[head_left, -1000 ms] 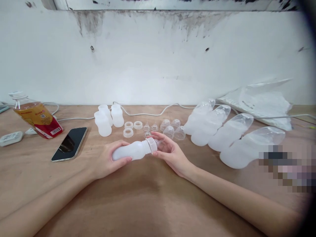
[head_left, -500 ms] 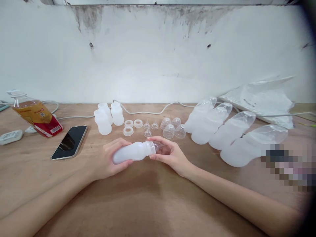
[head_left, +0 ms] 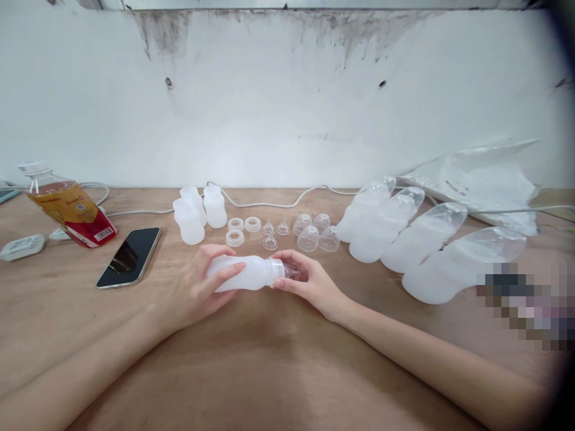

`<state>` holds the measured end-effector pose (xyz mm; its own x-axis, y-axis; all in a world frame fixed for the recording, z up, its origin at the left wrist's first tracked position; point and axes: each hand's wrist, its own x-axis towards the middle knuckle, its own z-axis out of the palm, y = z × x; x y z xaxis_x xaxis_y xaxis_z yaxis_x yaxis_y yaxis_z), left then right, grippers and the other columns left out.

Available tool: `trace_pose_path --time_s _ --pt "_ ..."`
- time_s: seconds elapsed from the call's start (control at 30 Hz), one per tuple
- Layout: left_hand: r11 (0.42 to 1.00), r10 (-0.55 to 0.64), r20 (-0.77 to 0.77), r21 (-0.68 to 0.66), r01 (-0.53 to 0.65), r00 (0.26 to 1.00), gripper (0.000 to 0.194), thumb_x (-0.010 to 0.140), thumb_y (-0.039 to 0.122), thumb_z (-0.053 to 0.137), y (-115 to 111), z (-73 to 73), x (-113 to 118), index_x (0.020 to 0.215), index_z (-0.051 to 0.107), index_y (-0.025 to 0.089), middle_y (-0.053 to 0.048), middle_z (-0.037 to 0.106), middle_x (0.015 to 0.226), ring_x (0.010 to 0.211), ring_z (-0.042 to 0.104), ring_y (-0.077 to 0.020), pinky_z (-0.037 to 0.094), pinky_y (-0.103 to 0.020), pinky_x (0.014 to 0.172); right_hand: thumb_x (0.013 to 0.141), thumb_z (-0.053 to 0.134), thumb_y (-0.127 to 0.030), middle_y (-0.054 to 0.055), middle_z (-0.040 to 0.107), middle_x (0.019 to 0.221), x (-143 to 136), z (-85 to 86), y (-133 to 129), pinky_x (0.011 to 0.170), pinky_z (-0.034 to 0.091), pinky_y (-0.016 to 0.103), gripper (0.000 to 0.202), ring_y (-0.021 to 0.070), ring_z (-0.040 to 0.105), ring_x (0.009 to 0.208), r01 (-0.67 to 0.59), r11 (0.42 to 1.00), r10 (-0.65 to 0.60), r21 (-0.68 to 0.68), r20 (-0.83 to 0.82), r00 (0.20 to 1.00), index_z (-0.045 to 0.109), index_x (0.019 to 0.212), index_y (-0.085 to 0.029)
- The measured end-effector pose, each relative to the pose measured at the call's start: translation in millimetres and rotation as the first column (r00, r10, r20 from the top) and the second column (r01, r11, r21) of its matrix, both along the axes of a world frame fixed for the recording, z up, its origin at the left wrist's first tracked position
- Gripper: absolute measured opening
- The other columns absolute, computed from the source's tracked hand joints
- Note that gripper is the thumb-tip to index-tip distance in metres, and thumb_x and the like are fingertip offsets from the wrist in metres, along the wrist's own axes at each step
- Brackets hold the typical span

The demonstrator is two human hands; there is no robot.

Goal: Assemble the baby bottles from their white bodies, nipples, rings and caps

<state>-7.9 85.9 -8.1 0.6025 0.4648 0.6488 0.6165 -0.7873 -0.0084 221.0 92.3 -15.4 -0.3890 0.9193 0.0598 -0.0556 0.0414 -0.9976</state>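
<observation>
Left hand (head_left: 195,287) holds bottle (head_left: 252,273) (drink label (head_left: 72,212): barcode (head_left: 103,233)).

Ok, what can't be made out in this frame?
All in the head view:
- Base of the bottle: hidden by left hand.
- Tightness of the ring: too fine to see.
- Text on the drink: too small.
- Blue thing: cut off by left edge.
- Item at right: pixelated.

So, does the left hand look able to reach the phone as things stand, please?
Probably yes: the phone lies close by with nothing in between, though the left hand would first have to let go of the bottle.
</observation>
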Motion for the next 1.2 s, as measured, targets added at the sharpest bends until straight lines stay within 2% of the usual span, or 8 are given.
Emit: trace_pose_path --time_s 0.17,0.27,0.37,0.5,0.8,0.93,1.07,1.2 --pt "0.974 -0.076 0.005 -0.216 0.076 0.997 0.039 0.083 0.017 0.043 -4 6.9 2 0.120 0.034 0.023 -0.011 0.041 0.114 0.106 0.043 -0.0236 0.039 -0.042 0.088 0.060 0.072 -0.025 0.002 0.061 0.090 1 0.8 0 0.074 0.049 0.029 0.037 0.0128 0.059 0.076 0.023 0.999 -0.023 -0.033 0.002 1.000 0.054 0.092 -0.020" --pt "0.942 -0.001 0.217 -0.327 0.074 0.976 0.050 0.080 0.026 0.051 -1 3.9 2 0.124 0.027 0.021 -0.013 0.041 0.119 0.111 0.041 -0.0260 0.038 -0.043 0.090 0.060 0.072 -0.026 0.001 0.061 0.089 1 1.5 0 0.072 0.049 0.030 0.038 0.0122 0.059 0.070 0.057 0.998 -0.058 -0.041 -0.006 0.998 0.054 0.092 -0.020" --pt "0.834 0.081 0.346 -0.538 0.126 0.935 0.057 0.080 0.045 0.044 4 1.6 1 0.127 0.025 0.019 -0.013 0.048 0.116 0.104 0.048 -0.0270 0.040 -0.042 0.086 0.060 0.072 -0.028 0.002 0.060 0.090 2 2.0 -1 0.071 0.049 0.030 0.037 0.0135 0.059 0.073 0.069 0.997 -0.069 -0.019 0.000 0.998 0.053 0.091 -0.021" --pt "0.681 0.189 0.220 -0.732 0.034 0.957 0.042 0.085 0.048 0.028 5 6.0 -3 0.111 0.044 0.019 -0.005 0.060 0.092 0.076 0.056 -0.0201 0.043 -0.032 0.071 0.060 0.072 -0.027 0.003 0.059 0.091 4 1.2 0 0.069 0.049 0.028 0.037 0.0155 0.058 0.081 0.041 0.998 -0.043 0.046 0.037 0.998 0.053 0.091 -0.021" --pt "0.906 -0.078 0.167 -0.400 0.139 0.983 0.044 0.079 0.026 0.055 4 0.4 -4 0.117 0.033 0.024 -0.008 0.047 0.119 0.112 0.045 -0.0212 0.038 -0.036 0.092 0.063 0.071 -0.026 0.003 0.058 0.096 9 -0.7 4 0.068 0.049 0.028 0.036 0.0158 0.056 0.085 0.041 0.990 -0.050 0.135 0.068 0.996 0.053 0.093 -0.021" --pt "0.813 0.072 0.280 -0.573 0.107 0.957 0.042 0.083 0.037 0.044 4 7.6 0 0.121 0.035 0.022 -0.008 0.051 0.117 0.104 0.051 -0.0225 0.042 -0.035 0.086 0.062 0.071 -0.026 0.004 0.057 0.099 8 0.3 4 0.070 0.049 0.029 0.036 0.0173 0.056 0.090 0.062 0.982 -0.076 0.176 0.076 0.994 0.052 0.092 -0.022" --pt "0.693 0.177 0.160 -0.721 -0.007 0.971 0.033 0.085 0.039 0.039 3 12.9 0 0.111 0.047 0.021 -0.003 0.060 0.097 0.081 0.058 -0.0190 0.046 -0.029 0.069 0.062 0.071 -0.025 0.004 0.058 0.100 8 2.5 1 0.074 0.049 0.030 0.035 0.0186 0.056 0.094 0.049 0.976 -0.071 0.213 0.098 0.993 0.054 0.092 -0.022" --pt "0.883 -0.033 0.193 -0.455 0.119 0.981 0.038 0.080 0.028 0.055 7 1.6 -6 0.114 0.041 0.023 -0.007 0.051 0.114 0.103 0.050 -0.0202 0.044 -0.032 0.082 0.061 0.072 -0.024 0.005 0.059 0.100 8 3.9 0 0.074 0.050 0.030 0.035 0.0188 0.055 0.096 0.050 0.970 -0.082 0.237 0.129 0.988 0.054 0.092 -0.021"
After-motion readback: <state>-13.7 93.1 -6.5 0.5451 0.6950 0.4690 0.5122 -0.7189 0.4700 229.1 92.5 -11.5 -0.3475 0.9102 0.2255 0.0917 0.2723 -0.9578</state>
